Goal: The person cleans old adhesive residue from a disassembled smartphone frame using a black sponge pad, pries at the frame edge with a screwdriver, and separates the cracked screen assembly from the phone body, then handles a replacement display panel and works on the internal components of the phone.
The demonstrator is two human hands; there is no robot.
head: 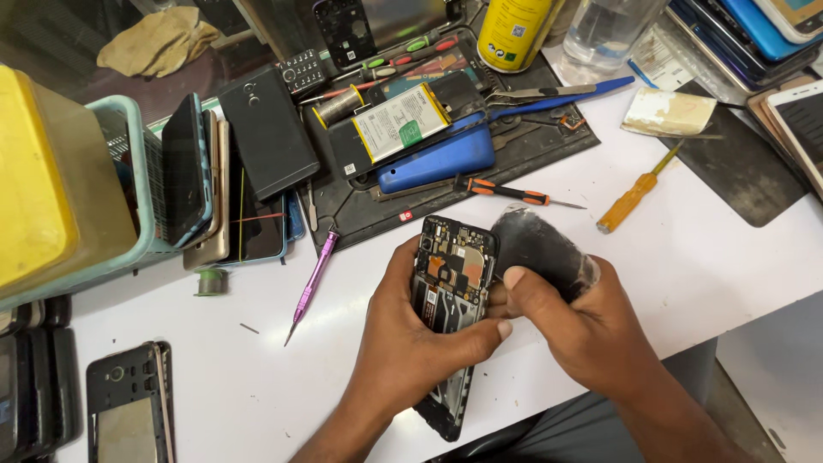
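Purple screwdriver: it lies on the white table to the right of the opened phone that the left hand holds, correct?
Not quite. The head view shows the purple screwdriver on the white table to the left of the opened phone, not the right. The left hand does hold that phone.

Opened phone point(452, 283): black frame, orange and copper patches on the dark board. Flexible sheet point(542, 249): dark grey, glossy. Table point(686, 249): white. Work mat point(360, 201): black. Precision screwdriver point(312, 283): purple. Screwdriver point(506, 192): black and orange grip. Second screwdriver point(633, 199): all orange handle. Phone battery point(401, 122): white with green print, yellow edge. Blue phone back point(437, 159). Basket point(141, 184): teal. Box point(34, 180): yellow. Can point(513, 30): yellow. Cloth point(159, 41): tan.
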